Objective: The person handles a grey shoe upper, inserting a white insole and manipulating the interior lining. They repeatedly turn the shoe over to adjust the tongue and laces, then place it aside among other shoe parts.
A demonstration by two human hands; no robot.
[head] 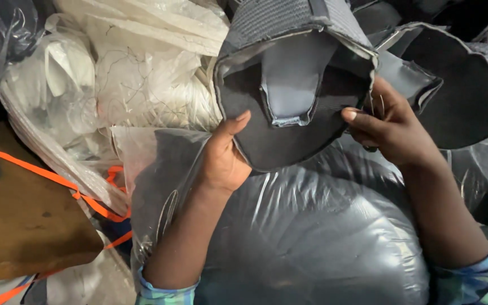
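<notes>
Holding the dark grey shoe upper (289,85) up above the plastic-wrapped bundle (312,237), left hand (224,155) gripping its lower rim and right hand (391,127) pinching its right edge, keeping both grips firm and the tongue flap (289,85) facing up.

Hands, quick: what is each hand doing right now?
Left hand: closed on the lower edge of the dark shoe upper.
Right hand: closed on the same shoe upper's right edge.
</notes>
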